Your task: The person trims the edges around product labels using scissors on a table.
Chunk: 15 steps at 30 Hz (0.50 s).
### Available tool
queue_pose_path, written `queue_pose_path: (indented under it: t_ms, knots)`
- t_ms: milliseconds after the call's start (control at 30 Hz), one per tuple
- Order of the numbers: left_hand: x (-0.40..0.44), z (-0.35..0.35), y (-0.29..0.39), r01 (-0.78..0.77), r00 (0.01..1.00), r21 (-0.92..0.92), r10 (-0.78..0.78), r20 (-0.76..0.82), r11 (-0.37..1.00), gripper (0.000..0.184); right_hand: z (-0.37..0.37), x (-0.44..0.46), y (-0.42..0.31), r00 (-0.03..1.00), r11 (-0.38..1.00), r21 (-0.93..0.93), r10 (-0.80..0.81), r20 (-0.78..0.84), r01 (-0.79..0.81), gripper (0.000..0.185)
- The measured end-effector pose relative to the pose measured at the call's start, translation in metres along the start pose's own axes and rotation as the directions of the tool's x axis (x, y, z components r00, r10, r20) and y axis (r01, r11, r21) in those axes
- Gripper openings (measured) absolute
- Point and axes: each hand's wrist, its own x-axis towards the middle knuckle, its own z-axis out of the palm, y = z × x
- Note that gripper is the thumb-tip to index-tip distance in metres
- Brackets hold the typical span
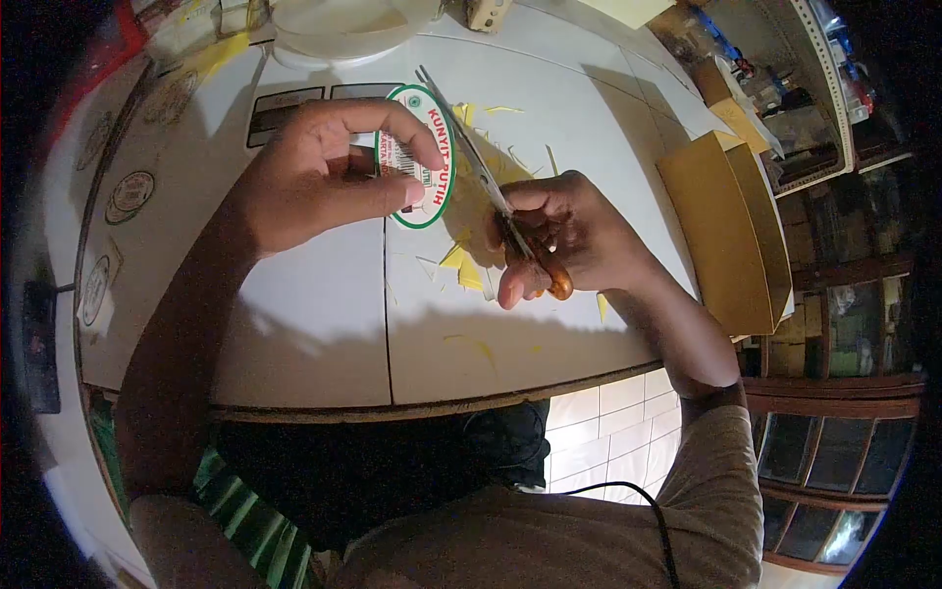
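Observation:
Between the thumb and fingers of my left hand (324,167) is an oval paper label (439,147) with a green border and red "KUNYIT PUTIH" lettering. My right hand (569,231) grips a pair of scissors (478,167) by its brown handles. The blades point up and to the left, close along the label's right edge; whether they touch the paper I cannot tell. Beneath the hands, yellow paper scraps (463,270) lie scattered over the white tiled table (314,344). Part of the label is hidden behind my left fingers.
An open cardboard box (721,231) stands at the table's right edge. Several oval labels (130,196) lie along the left side. A clear round container (343,29) sits at the back, with dark printed rectangles (285,110) in front of it. Shelving (824,98) rises at the right.

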Motion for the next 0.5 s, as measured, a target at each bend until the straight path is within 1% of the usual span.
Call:
queue_pose_path:
  t_ms: [67,200,267,333,400,467,500]
  knots:
    - [0.000,-0.001,-0.001,0.003,1.000,-0.005,-0.003,0.004,1.000,0.018,-0.003,0.000,0.002,1.000,0.998,-0.060,0.015,0.017,-0.014,0.035]
    - [-0.001,-0.002,0.000,0.008,1.000,-0.001,-0.008,0.018,1.000,0.018,-0.005,-0.001,-0.001,1.000,0.996,-0.084,0.020,0.020,-0.018,0.036]
    - [0.000,-0.003,0.000,0.029,0.999,-0.017,-0.029,0.030,0.999,0.019,-0.008,-0.001,0.000,0.997,0.993,-0.098,0.069,0.018,-0.067,0.044]
    - [-0.001,-0.004,0.001,0.049,0.998,-0.032,-0.048,0.043,0.998,0.021,-0.010,-0.001,0.001,0.997,0.993,-0.094,0.069,0.032,-0.066,0.044]
    - [-0.001,-0.004,0.002,0.043,0.997,-0.055,-0.039,0.065,0.998,0.018,-0.013,-0.001,0.004,0.996,0.994,-0.090,0.070,0.047,-0.066,0.045]
    - [-0.001,-0.005,0.001,0.056,0.996,-0.063,-0.051,0.077,0.996,0.018,-0.015,-0.002,0.010,0.998,0.997,-0.077,0.013,0.066,-0.008,0.044]
    - [-0.001,-0.005,0.001,0.070,0.994,-0.073,-0.063,0.089,0.995,0.019,-0.017,-0.002,0.008,0.998,0.997,-0.077,0.013,0.066,-0.008,0.044]
